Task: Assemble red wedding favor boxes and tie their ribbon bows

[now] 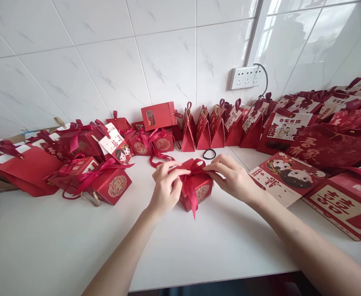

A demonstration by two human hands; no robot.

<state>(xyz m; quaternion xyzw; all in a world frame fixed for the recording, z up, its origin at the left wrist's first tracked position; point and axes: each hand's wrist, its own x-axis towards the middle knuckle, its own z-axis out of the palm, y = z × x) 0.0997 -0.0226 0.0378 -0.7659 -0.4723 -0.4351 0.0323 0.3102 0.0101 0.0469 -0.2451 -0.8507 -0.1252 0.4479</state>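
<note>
A small red gift box (199, 193) with a gold round emblem stands on the white table (199, 246) in front of me. A dark red ribbon (190, 181) is tied over its top, one tail hanging down the front. My left hand (164, 187) pinches the ribbon's left loop. My right hand (232, 176) pinches the right side of the ribbon at the box's top edge. Both hands rest against the box.
Finished red ribboned boxes (106, 181) crowd the left. A row of red triangular pouches (203, 131) lines the tiled wall, with a windowed red box (158, 115) behind. Flat red cartons (343, 201) and bags fill the right. A black hair tie (209, 154) lies beyond the box. A wall socket (245, 77) sits above.
</note>
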